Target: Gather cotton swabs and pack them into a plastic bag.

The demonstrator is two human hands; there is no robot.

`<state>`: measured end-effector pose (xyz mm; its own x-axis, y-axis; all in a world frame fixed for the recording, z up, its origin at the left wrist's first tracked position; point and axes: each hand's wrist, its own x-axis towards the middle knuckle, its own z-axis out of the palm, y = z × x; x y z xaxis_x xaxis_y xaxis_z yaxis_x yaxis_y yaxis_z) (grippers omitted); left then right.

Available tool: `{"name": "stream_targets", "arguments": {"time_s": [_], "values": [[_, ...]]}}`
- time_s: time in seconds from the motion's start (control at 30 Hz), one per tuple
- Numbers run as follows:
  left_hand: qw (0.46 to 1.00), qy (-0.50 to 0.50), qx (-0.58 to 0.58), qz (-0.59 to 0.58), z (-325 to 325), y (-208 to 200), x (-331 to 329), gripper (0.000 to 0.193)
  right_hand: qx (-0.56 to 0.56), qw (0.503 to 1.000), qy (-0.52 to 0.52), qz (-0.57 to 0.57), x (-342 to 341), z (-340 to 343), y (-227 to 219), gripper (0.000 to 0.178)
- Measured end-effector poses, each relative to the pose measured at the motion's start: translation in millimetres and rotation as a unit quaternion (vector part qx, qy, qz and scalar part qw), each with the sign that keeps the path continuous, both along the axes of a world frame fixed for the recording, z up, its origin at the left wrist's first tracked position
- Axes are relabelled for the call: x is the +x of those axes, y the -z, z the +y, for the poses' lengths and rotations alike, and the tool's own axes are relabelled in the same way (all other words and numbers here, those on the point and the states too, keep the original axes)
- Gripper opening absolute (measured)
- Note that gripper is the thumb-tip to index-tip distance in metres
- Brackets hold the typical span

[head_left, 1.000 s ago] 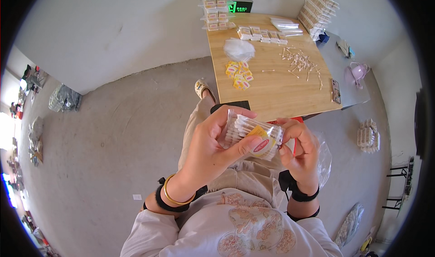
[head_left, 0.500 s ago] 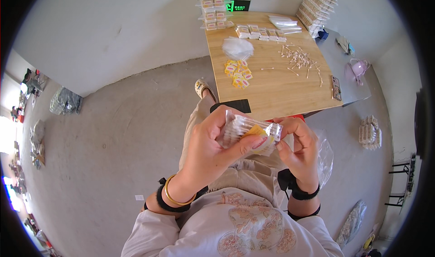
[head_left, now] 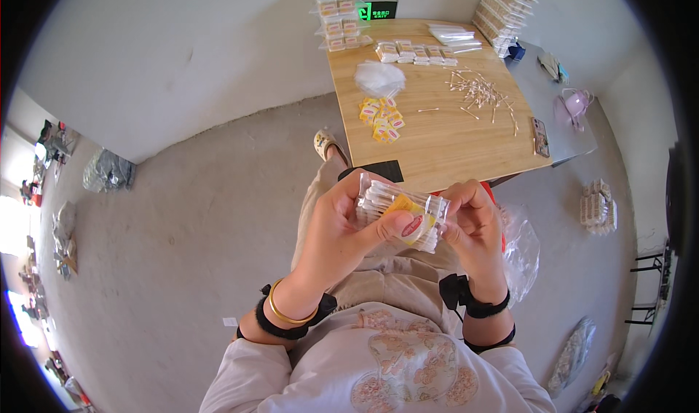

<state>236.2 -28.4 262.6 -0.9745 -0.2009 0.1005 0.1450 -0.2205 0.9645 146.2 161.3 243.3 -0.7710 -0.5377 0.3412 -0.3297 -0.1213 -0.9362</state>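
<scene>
Over my lap, my left hand (head_left: 342,216) grips a clear plastic bag of cotton swabs (head_left: 378,197), thumb pressed on the yellow card (head_left: 416,224) inside it. My right hand (head_left: 472,220) pinches the bag's right end between thumb and fingertips. White swab stems lie side by side behind the film. Beyond my hands, on the wooden table (head_left: 437,155), are a heap of loose cotton swabs (head_left: 477,91), a pile of yellow cards (head_left: 381,119), a stack of clear bags (head_left: 380,79) and a row of filled swab packs (head_left: 415,52).
Stacked packs (head_left: 340,26) rise at the table's far left, and a tall stack (head_left: 504,13) at the far right. A phone (head_left: 539,137) lies by the right edge. A lilac object (head_left: 577,106) is on the grey surface. Clear plastic (head_left: 520,249) hangs right of my lap.
The bag has turned in my hands, so the yellow card now faces up more and shows more fully. Both hands keep their hold on it.
</scene>
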Motion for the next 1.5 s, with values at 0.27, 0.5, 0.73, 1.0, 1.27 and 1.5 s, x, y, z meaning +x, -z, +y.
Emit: {"name": "stream_targets", "arguments": {"time_s": [0.27, 0.5, 0.73, 1.0, 1.27, 1.5], "values": [[0.988, -0.049, 0.139, 0.047, -5, 24, -12, 0.03, -0.093, 0.978, -0.041, -0.182, -1, -4, 2, 0.029], [0.977, -0.05, 0.206, -0.003, -5, 46, -26, 0.031, -0.002, 0.989, -0.051, -0.138, -3, -24, 0, 0.051], [0.97, -0.001, 0.241, 0.024, 0, 59, -30, 0.032, -0.049, 0.98, -0.028, -0.188, -10, -38, 17, 0.039], [0.971, -0.07, -0.218, 0.071, -22, 37, -28, 0.037, 0.132, 0.988, -0.009, 0.073, -12, -21, -27, 0.023], [0.91, -0.037, -0.382, 0.158, -16, 27, -24, 0.032, 0.142, 0.97, -0.033, 0.194, -3, -15, -40, 0.039], [0.89, -0.06, -0.405, 0.2, -12, 19, -20, 0.029, 0.133, 0.958, -0.032, 0.251, -1, -4, -45, 0.043]]}}
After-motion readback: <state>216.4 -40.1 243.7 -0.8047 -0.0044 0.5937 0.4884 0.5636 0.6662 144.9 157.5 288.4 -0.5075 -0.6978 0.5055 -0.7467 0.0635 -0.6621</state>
